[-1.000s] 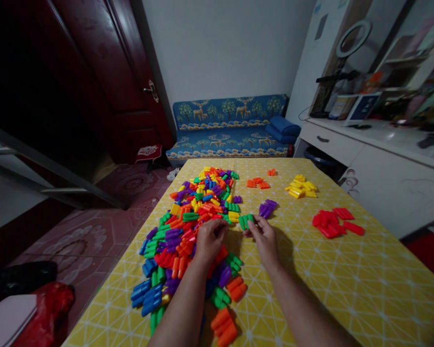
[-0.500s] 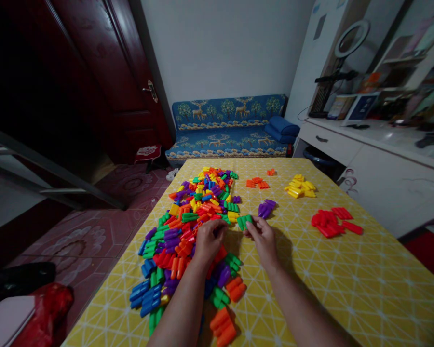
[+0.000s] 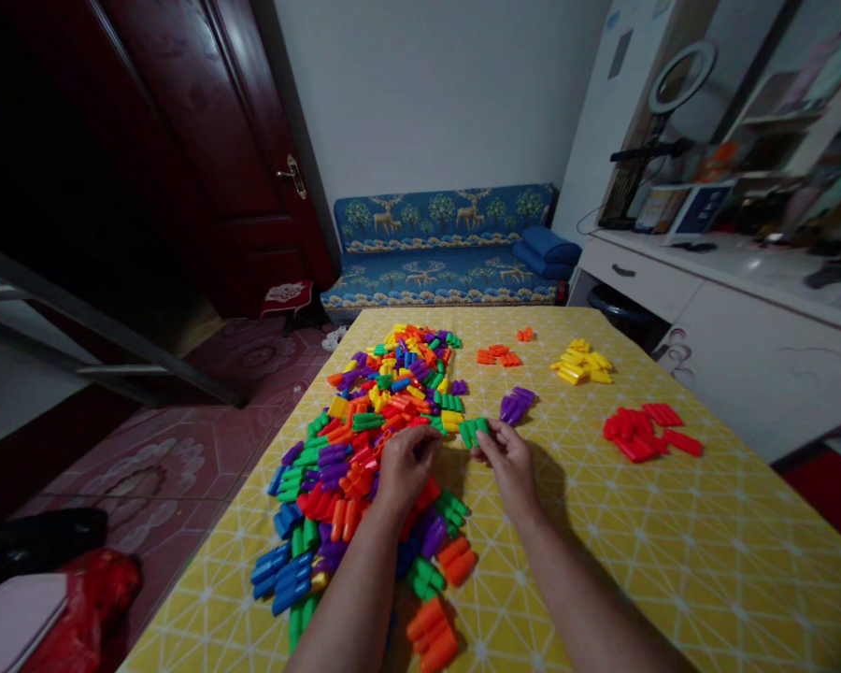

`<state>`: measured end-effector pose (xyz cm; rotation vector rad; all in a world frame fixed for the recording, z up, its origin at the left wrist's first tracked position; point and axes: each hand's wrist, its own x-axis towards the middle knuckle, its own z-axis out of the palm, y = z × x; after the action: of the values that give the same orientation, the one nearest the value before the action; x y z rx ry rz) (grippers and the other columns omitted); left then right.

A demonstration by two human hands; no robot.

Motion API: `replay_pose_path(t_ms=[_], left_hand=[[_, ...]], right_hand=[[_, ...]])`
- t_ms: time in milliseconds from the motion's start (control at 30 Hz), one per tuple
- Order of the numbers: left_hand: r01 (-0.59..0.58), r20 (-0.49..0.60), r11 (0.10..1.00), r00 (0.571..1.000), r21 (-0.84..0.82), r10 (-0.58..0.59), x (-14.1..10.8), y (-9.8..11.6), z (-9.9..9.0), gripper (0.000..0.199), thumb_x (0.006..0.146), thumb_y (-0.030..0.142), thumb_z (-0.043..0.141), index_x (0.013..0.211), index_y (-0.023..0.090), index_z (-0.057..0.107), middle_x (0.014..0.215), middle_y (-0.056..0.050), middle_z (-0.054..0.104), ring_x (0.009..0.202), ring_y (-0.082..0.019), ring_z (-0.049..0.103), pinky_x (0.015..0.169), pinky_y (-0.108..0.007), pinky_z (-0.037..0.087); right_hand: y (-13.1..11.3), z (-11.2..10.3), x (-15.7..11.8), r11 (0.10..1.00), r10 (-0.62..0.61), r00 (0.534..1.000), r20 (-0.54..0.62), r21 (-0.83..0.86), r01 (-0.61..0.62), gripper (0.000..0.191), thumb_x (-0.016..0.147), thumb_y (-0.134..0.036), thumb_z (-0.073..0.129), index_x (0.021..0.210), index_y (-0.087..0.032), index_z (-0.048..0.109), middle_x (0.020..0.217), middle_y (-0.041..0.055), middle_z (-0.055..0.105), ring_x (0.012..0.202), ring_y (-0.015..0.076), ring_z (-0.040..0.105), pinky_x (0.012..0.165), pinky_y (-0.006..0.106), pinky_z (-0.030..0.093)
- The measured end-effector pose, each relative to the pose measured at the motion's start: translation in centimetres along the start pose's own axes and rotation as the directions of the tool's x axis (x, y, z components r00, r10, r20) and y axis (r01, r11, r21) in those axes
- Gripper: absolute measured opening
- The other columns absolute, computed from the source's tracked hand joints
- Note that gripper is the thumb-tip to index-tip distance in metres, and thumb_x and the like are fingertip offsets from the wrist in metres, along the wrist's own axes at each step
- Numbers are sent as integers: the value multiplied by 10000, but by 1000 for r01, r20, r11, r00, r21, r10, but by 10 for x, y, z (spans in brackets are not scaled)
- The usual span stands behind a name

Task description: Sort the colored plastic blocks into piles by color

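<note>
Between the thumb and fingers of my right hand (image 3: 510, 460) is a green plastic building block (image 3: 473, 431) made of joined tubes. My left hand (image 3: 407, 465) hovers at the right side of a mixed pile of coloured blocks (image 3: 364, 421), its fingers curled together; whatever they may hold is hidden. A small group of purple blocks (image 3: 517, 405) lies just beyond my right hand. Close to my left forearm are loose orange blocks (image 3: 457, 561) and green blocks (image 3: 426, 579).
Sorted groups lie on the yellow patterned tablecloth (image 3: 603, 551): red blocks (image 3: 634, 434), yellow blocks (image 3: 581, 363) and orange blocks (image 3: 499, 355). A blue sofa (image 3: 434, 266) stands past the far table edge. A white dresser (image 3: 743, 346) is at the right.
</note>
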<state>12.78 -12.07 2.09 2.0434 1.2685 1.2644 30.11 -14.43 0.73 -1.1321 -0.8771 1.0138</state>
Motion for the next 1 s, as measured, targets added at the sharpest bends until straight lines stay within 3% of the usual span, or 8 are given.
replay_pose_path(t_ms=[733, 867, 933, 1000], left_hand=[[2, -6, 1000, 1000, 14, -2, -1, 3, -1, 131, 785, 90, 620, 824, 181, 706, 767, -13, 732, 709, -148, 676, 657, -233, 509], [4, -8, 1000, 1000, 7, -4, -2, 0, -1, 122, 781, 95, 630, 825, 179, 707, 771, -16, 733, 716, -152, 676, 666, -239, 513], [7, -3, 1000, 1000, 5, -7, -2, -2, -1, 120, 787, 105, 628, 833, 182, 707, 782, -19, 734, 728, -156, 678, 682, -249, 518], [8, 4, 1000, 1000, -5, -8, -2, -3, 0, 122, 796, 114, 621, 842, 187, 707, 800, -22, 736, 747, -160, 681, 700, -256, 522]], right_hand=[[2, -4, 5, 1000, -5, 1000, -19, -28, 5, 414, 702, -509, 735, 937, -179, 648, 778, 21, 661, 604, 132, 568, 568, 256, 465], [-3, -18, 13, 951, -81, 996, -49, -301, 62, 316, 742, -476, 648, 879, -190, 657, 729, 32, 663, 623, 169, 585, 571, 277, 447], [-7, -30, 19, 829, -137, 990, -42, -552, 91, 227, 744, -410, 629, 848, -213, 672, 731, 38, 682, 651, 189, 602, 607, 296, 446], [-9, -42, 26, 653, -194, 980, 40, -741, 159, 160, 745, -353, 616, 828, -235, 687, 783, 45, 705, 716, 204, 620, 677, 318, 454]])
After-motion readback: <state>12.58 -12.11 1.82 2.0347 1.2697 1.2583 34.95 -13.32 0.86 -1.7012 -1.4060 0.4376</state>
